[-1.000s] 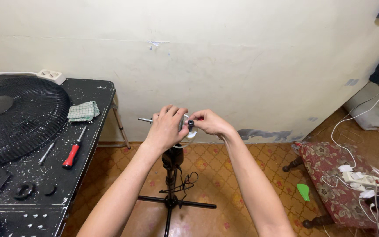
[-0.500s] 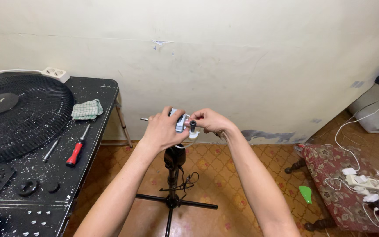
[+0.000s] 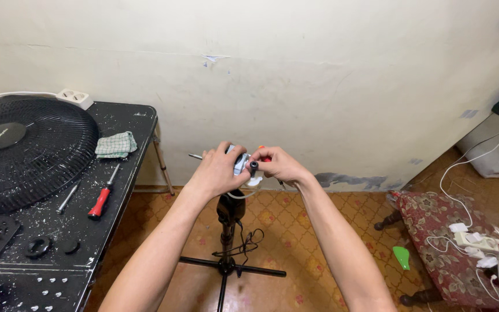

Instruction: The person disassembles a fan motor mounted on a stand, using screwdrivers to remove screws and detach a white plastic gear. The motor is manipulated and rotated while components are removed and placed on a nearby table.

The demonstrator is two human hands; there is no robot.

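small device (image 3: 241, 163) mostly hidden, hands (image 3: 218, 170) covering

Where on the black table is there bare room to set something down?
A bare strip of the black table runs along its right edge, between the checked cloth and red-handled screwdriver. The fan grille crowds the left; small black parts clutter the near end.

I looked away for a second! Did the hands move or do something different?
Barely. The left hand and right hand stay together on the small gadget above the tripod, their grip only slightly shifted. Nothing was picked up or let go. The fan grille, cloth and red screwdriver on the table stayed put.
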